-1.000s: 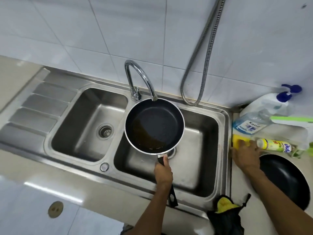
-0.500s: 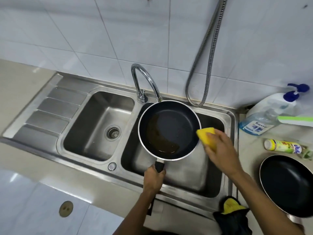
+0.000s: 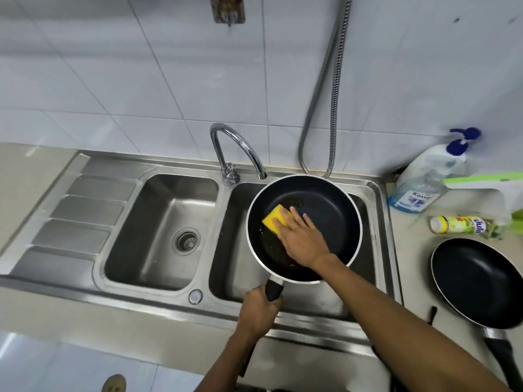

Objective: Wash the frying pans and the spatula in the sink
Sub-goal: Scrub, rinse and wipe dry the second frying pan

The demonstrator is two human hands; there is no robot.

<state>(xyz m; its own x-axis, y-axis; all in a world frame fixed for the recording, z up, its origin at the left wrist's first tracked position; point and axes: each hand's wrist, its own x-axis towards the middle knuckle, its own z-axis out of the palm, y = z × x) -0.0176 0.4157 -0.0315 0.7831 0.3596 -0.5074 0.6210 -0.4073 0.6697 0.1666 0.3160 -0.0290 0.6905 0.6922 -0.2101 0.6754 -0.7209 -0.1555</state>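
The beige counter [image 3: 413, 267] bears 1 black frying pan [image 3: 478, 281], 1 toppled yellow bottle [image 3: 458, 225] and 1 spray bottle [image 3: 424, 182].

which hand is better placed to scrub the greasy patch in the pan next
Right. The right hand presses the sponge flat on the frying pan floor, at the brown residue; the left hand grips the handle, holding the pan over the sink.
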